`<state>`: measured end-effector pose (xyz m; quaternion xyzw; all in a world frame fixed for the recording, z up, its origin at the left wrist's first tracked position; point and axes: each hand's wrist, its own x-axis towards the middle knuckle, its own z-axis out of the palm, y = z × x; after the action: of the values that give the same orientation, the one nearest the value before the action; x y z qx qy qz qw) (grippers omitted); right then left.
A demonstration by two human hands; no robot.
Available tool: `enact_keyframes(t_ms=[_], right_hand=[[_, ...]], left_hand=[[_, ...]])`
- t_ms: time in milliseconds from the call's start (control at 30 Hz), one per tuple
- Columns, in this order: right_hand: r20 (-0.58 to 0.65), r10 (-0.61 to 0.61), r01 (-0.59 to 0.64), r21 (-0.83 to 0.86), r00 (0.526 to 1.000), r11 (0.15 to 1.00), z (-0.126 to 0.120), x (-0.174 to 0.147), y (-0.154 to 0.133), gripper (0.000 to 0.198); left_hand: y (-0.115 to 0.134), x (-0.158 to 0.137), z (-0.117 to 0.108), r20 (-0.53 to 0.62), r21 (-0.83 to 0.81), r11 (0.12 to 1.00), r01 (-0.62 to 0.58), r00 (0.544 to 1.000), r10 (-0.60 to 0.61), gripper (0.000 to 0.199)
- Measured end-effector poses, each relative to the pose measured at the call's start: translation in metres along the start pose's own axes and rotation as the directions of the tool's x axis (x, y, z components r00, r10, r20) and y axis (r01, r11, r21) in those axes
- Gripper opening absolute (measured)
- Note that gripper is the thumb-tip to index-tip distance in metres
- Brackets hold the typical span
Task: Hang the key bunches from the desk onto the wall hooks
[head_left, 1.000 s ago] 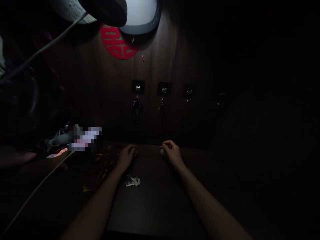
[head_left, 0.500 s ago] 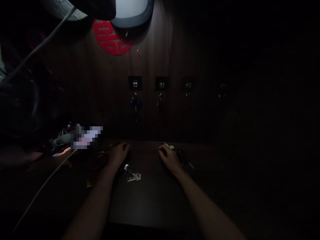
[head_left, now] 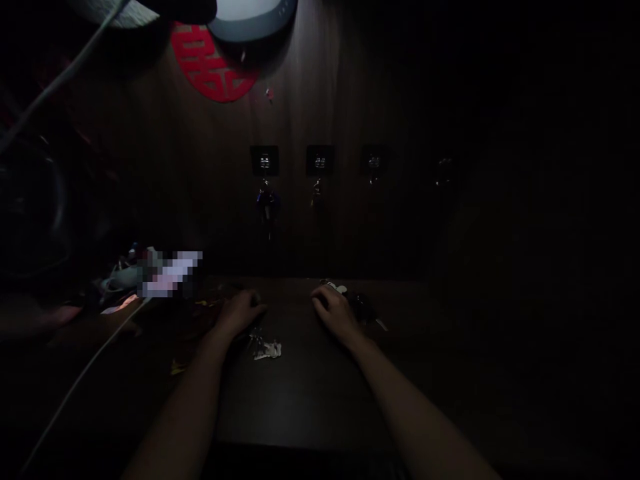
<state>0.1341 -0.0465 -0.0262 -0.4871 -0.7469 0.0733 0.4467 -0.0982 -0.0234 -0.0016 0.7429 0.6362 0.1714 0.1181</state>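
It's dark on the tabletop (head_left: 300, 400). The left hand (head_left: 241, 312) curls near shiny silver keys (head_left: 273, 349). The right hand (head_left: 336, 313) curls beside a black key bunch (head_left: 362, 307), hard to see. I cannot tell if either pinches anything.

Bare hands (head_left: 336, 312) — bare forearms (head_left: 187, 400)

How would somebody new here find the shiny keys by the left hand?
Start at the dark tabletop, in front of the wall with the red cut-out sign. Find the person's left hand; the shiny keys lie just beside it, on the side nearer the person's body. They look pale silver, unlike the mostly dark cluster beside the right hand.
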Motion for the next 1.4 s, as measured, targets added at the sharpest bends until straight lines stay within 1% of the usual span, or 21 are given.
enact_keyframes(t_ms=[100,167,233,333,467,533,667,767,867,967,1067,1233,1300,1400], right_hand=[[-0.004,-0.012,0.012,-0.012,1.0,1.0,0.0,0.0,-0.001,0.012],[-0.003,-0.013,0.013,-0.008,1.0,1.0,0.0,0.0,-0.002,0.012],[-0.003,-0.009,0.009,-0.004,1.0,1.0,0.001,0.0,-0.004,0.012],[-0.005,0.0,0.0,0.009,1.0,1.0,0.002,-0.001,-0.007,0.011],[0.03,0.043,-0.045,0.069,0.999,0.997,0.004,-0.001,-0.016,0.012],[0.058,0.082,-0.088,0.109,0.995,0.99,0.006,-0.002,-0.02,0.016],[0.126,0.128,-0.151,0.199,0.984,0.968,0.011,-0.002,-0.026,0.03],[0.186,0.119,-0.17,0.289,0.975,0.942,0.015,-0.003,-0.027,0.035],[0.197,0.093,-0.16,0.356,0.976,0.921,0.018,-0.003,-0.026,0.033],[0.171,0.078,-0.137,0.37,0.982,0.919,0.017,-0.003,-0.026,0.028],[0.118,0.077,-0.113,0.345,0.99,0.932,0.014,-0.002,-0.027,0.021],[0.033,0.093,-0.098,0.309,0.995,0.946,0.011,-0.001,-0.028,0.013],[-0.001,0.113,-0.108,0.297,0.994,0.949,0.011,0.0,-0.029,0.012],[-0.042,0.127,-0.109,0.299,0.991,0.948,0.011,0.0,-0.029,0.011]], left_hand=[[0.0,0.004,0.005,-0.085,-0.178,0.982,-0.058,0.995,0.044,0.018],[0.003,0.007,0.009,-0.145,-0.315,0.944,-0.097,0.988,0.053,0.02],[0.007,0.009,0.012,-0.179,-0.44,0.892,-0.103,0.983,0.025,0.022],[0.015,0.01,0.016,-0.175,-0.593,0.802,-0.072,0.984,-0.04,0.024],[0.026,0.007,0.019,-0.098,-0.722,0.691,-0.016,0.992,-0.079,0.027],[0.03,0.005,0.019,-0.074,-0.76,0.65,-0.012,0.995,-0.067,0.028],[0.036,0.001,0.017,-0.043,-0.81,0.586,-0.022,0.999,-0.021,0.028],[0.039,0.0,0.019,-0.02,-0.836,0.548,-0.016,1.0,-0.003,0.027],[0.04,0.0,0.023,0.009,-0.864,0.504,-0.005,1.0,0.025,0.027],[0.04,0.0,0.025,0.031,-0.883,0.47,0.007,0.999,0.043,0.028],[0.04,-0.001,0.026,0.046,-0.897,0.442,0.02,0.998,0.05,0.029],[0.041,-0.004,0.025,0.109,-0.922,0.382,0.056,0.987,0.117,0.034],[0.042,-0.006,0.023,0.122,-0.92,0.387,0.063,0.984,0.129,0.038],[0.043,-0.009,0.019,0.116,-0.894,0.448,0.024,0.977,0.178,0.041]])
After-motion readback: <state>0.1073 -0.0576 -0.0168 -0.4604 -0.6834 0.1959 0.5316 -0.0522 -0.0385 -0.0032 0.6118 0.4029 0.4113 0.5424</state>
